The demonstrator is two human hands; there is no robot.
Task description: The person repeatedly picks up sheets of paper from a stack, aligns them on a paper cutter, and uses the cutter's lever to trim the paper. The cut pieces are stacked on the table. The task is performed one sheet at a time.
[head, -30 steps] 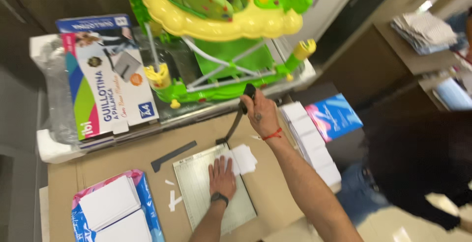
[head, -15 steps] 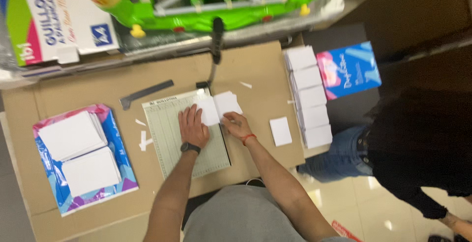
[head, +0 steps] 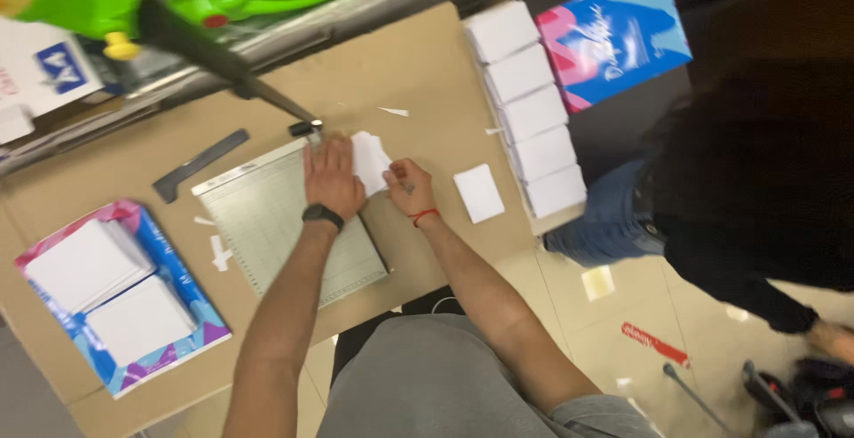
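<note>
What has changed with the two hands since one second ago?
The right hand let go of the cutter's black lever, came down and now grips the white paper stack. The left hand stays flat on the cutter board.

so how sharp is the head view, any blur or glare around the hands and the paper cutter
Head view: motion blur throughout; the left hand, right hand and paper cutter are soft-edged. White paper stack is washed out, without detail. Upper right lies in dark shadow.

Even indoor light falling on desk (head: 418, 73); whole frame smearing with motion blur; white paper stacks (head: 529, 104) glaring slightly; dark upper right corner losing detail.
</note>
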